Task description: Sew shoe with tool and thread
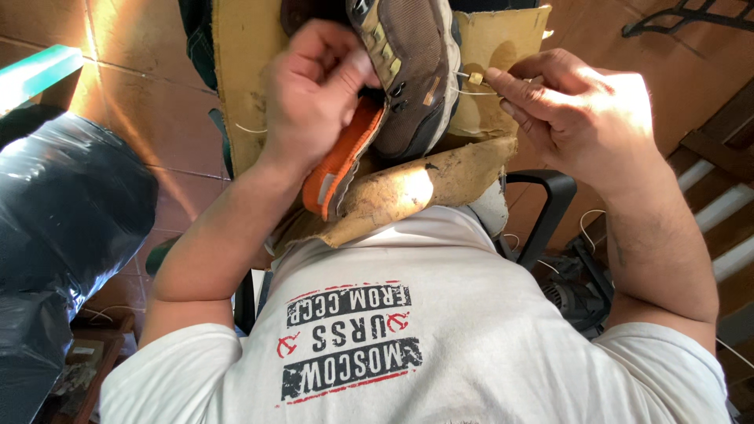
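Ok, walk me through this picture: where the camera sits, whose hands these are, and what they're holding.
There is one view, from a camera worn on the person's head, looking down past a white printed T-shirt at their own bare hands. The left hand grips a brown shoe with an orange lining, which lies on a worn tan leather sheet spread over the lap. The right hand pinches a pale thread that runs to the shoe's side. A black plastic bag sits at the left, and tiled floor shows beneath.

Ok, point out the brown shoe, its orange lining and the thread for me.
brown shoe (416,71), head view, on the mesh side of the upper.
orange lining (342,161), head view, on the folded-out orange strip.
thread (463,92), head view, on the pale strand beside the right hand (585,118).
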